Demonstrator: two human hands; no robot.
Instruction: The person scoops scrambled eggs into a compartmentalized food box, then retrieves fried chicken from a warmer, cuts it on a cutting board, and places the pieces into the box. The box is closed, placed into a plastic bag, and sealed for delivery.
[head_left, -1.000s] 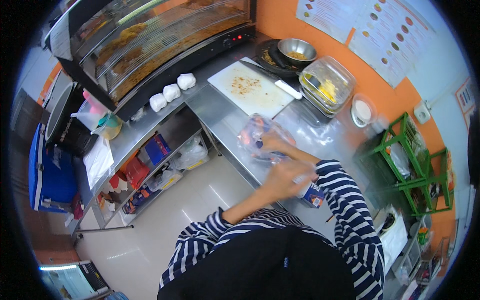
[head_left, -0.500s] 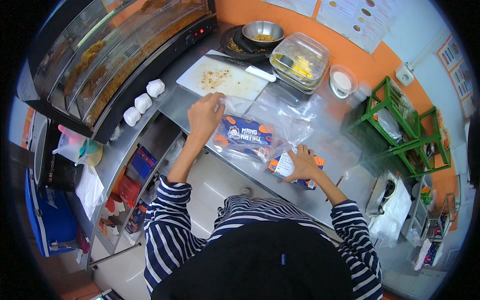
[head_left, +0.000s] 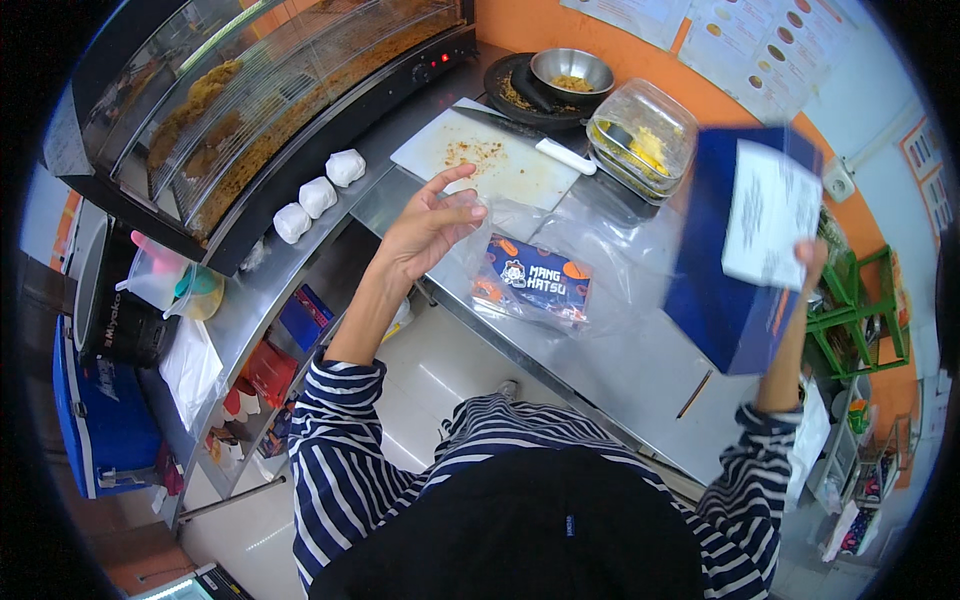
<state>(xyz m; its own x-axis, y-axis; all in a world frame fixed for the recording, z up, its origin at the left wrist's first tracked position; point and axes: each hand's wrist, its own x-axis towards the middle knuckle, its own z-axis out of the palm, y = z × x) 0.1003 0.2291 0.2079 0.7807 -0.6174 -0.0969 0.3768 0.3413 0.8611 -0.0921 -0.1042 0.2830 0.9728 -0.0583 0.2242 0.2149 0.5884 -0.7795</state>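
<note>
On the steel counter lies a clear plastic bag [head_left: 622,268] with a flat blue-and-orange printed box [head_left: 540,278] inside it. My left hand [head_left: 425,232] is at the bag's left edge, pinching the thin film near the thumb tip while the index finger sticks out. Raised high over the right side of the counter, a dark blue box [head_left: 715,225] with a white paper label [head_left: 768,215] faces up close to the camera. My right hand [head_left: 806,270] grips that box by its right edge; most of its fingers are hidden behind it.
Behind the bag are a white cutting board [head_left: 510,175] with crumbs, a white-handled knife [head_left: 565,155], a metal bowl [head_left: 572,75] on a dark pan and a clear container [head_left: 640,140]. A glass display warmer [head_left: 290,110] stands left, a green rack [head_left: 850,320] right.
My right hand has lifted the second box from beside the bag, up and to the right. My left hand stays at the bag's edge, its index finger now extended. The view has shifted slightly.
</note>
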